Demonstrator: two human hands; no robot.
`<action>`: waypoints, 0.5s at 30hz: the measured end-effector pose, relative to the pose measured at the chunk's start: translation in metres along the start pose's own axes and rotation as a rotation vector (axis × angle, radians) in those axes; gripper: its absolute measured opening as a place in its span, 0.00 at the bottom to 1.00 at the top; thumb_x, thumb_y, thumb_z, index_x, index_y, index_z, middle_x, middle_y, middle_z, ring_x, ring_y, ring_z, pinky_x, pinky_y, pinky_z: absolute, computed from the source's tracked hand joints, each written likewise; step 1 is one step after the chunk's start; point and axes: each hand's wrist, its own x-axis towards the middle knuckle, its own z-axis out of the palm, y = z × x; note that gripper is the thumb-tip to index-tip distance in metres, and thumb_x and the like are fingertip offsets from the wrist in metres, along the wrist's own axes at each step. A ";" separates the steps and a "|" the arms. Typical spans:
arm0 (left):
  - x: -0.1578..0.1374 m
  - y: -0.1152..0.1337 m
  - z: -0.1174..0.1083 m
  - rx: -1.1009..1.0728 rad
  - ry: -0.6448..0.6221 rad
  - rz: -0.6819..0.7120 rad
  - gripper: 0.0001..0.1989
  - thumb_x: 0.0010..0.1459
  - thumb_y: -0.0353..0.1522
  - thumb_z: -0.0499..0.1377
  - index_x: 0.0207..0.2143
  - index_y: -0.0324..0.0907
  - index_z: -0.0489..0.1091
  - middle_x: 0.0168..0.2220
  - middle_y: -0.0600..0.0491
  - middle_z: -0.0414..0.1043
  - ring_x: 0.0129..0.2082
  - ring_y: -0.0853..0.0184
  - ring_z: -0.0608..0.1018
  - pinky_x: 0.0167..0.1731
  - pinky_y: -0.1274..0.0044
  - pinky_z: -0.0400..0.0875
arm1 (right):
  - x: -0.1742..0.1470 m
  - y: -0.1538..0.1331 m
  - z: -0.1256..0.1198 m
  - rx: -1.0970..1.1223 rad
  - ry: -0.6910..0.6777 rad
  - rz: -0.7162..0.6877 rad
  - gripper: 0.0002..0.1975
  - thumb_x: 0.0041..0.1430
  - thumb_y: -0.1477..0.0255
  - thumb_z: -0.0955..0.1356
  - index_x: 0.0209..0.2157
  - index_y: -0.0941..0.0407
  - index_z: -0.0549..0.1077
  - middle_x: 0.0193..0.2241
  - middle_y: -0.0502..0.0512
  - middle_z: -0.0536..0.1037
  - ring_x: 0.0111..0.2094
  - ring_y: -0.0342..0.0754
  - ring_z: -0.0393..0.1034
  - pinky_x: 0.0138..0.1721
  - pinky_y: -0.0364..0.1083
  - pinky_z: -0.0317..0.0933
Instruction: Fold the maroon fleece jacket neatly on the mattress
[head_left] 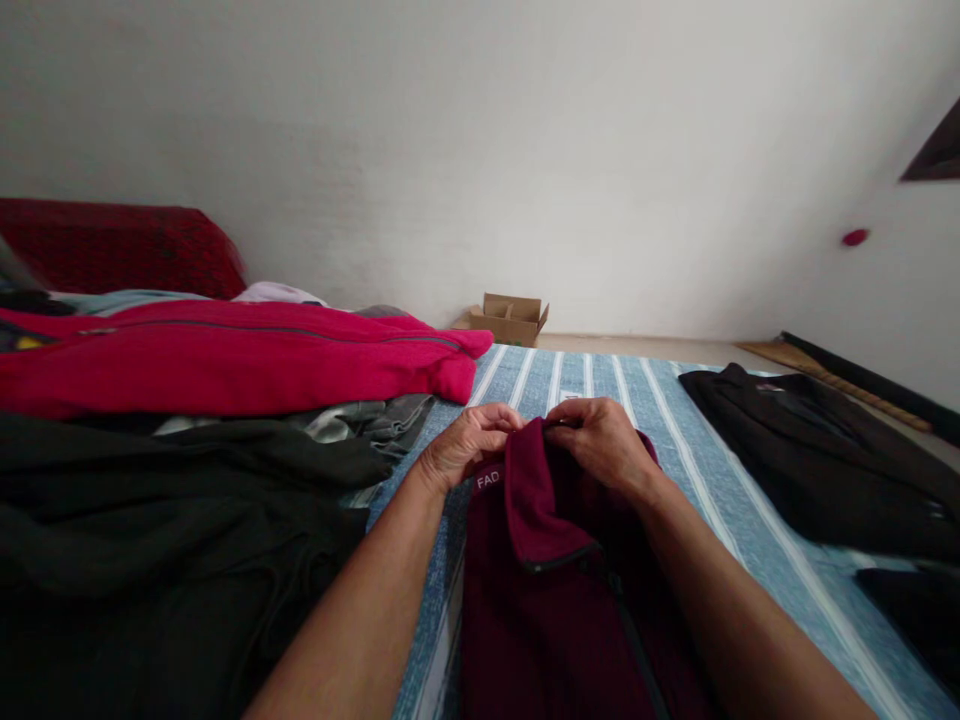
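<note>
Both hands met at center frame on a maroon jacket (555,590) that lay on a blue striped sheet (720,480), running from the center down to the bottom edge. The left hand (469,445) had its fingers curled and pressed together, pinching the jacket's top edge at the collar, just above a white label reading "FAD" (487,481). The right hand (600,440) was also curled, fingertips pinching the same top edge from the right side; knuckles faced the camera, so the fingertips themselves were mostly hidden behind the fabric. The two hands were near each other, almost touching, with the raised fold of collar between them. The fabric stood up under the fingers and draped down toward the camera; a dark zipper (600,570) ran along the fold below the hands. Both forearms came in from the bottom edge on either side of the jacket.

At left, a bright pink garment (225,360) lay across mid-frame, with a gray piece of clothing (367,420) under its right end. A black garment (172,540) filled the lower left. A dark red cushion (112,245) sat at upper left. At right, a black jacket (825,460) was spread on the sheet, well apart from the hands. A small open cardboard box (510,318) stood on the floor by the wall, above center.
</note>
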 end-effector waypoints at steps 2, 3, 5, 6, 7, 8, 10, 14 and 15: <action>0.000 -0.001 -0.001 -0.018 0.003 0.016 0.12 0.36 0.26 0.69 0.26 0.38 0.71 0.25 0.54 0.74 0.24 0.70 0.76 0.28 0.80 0.69 | 0.000 0.000 0.000 0.012 -0.002 -0.001 0.07 0.48 0.73 0.66 0.28 0.56 0.77 0.23 0.49 0.76 0.26 0.44 0.68 0.27 0.40 0.58; 0.000 -0.001 -0.002 -0.024 0.001 0.021 0.12 0.36 0.26 0.69 0.26 0.38 0.71 0.25 0.55 0.74 0.24 0.70 0.76 0.28 0.80 0.70 | 0.000 0.000 -0.001 0.024 0.001 -0.001 0.07 0.48 0.72 0.66 0.27 0.56 0.77 0.22 0.49 0.75 0.25 0.44 0.67 0.26 0.40 0.57; 0.000 -0.002 -0.004 -0.033 -0.007 0.024 0.12 0.35 0.25 0.68 0.25 0.38 0.71 0.24 0.55 0.73 0.23 0.70 0.75 0.28 0.80 0.69 | 0.001 0.002 -0.001 0.055 -0.006 -0.003 0.06 0.47 0.72 0.66 0.26 0.57 0.76 0.21 0.49 0.75 0.24 0.43 0.66 0.25 0.39 0.56; -0.001 -0.002 -0.005 -0.037 -0.013 0.021 0.12 0.35 0.25 0.68 0.25 0.38 0.71 0.24 0.55 0.73 0.24 0.71 0.75 0.28 0.80 0.69 | 0.001 0.002 -0.001 0.073 -0.011 -0.004 0.06 0.47 0.72 0.66 0.26 0.57 0.76 0.21 0.49 0.75 0.24 0.42 0.66 0.25 0.39 0.56; -0.001 -0.002 -0.006 -0.038 -0.019 0.015 0.12 0.34 0.25 0.68 0.24 0.38 0.71 0.24 0.55 0.73 0.24 0.70 0.75 0.28 0.80 0.69 | 0.001 0.003 -0.001 0.091 -0.015 -0.006 0.06 0.47 0.72 0.66 0.25 0.57 0.75 0.21 0.49 0.74 0.23 0.42 0.65 0.24 0.39 0.56; -0.002 -0.002 -0.007 -0.037 -0.025 0.007 0.12 0.34 0.24 0.68 0.24 0.38 0.71 0.25 0.55 0.73 0.24 0.70 0.75 0.28 0.80 0.69 | 0.002 0.004 -0.001 0.106 -0.017 -0.008 0.05 0.46 0.73 0.66 0.25 0.57 0.75 0.20 0.48 0.74 0.23 0.42 0.65 0.24 0.39 0.56; -0.002 -0.001 -0.007 -0.028 -0.042 -0.008 0.11 0.33 0.24 0.68 0.24 0.38 0.71 0.25 0.55 0.74 0.25 0.70 0.75 0.30 0.79 0.68 | 0.002 0.005 -0.001 0.121 -0.011 -0.014 0.05 0.46 0.73 0.66 0.24 0.57 0.74 0.20 0.48 0.73 0.22 0.41 0.64 0.23 0.39 0.55; -0.004 0.003 -0.007 0.014 -0.082 -0.019 0.09 0.34 0.23 0.66 0.23 0.37 0.73 0.27 0.54 0.74 0.29 0.68 0.74 0.33 0.78 0.68 | 0.002 0.006 0.001 0.121 0.011 -0.027 0.05 0.47 0.73 0.65 0.24 0.58 0.73 0.21 0.49 0.74 0.23 0.42 0.65 0.25 0.39 0.57; -0.004 0.004 -0.007 0.016 -0.088 -0.021 0.09 0.34 0.23 0.66 0.23 0.36 0.74 0.28 0.53 0.75 0.30 0.67 0.74 0.34 0.77 0.67 | 0.002 0.006 0.001 0.117 0.017 -0.029 0.06 0.47 0.73 0.65 0.24 0.58 0.73 0.21 0.49 0.74 0.23 0.42 0.65 0.25 0.40 0.57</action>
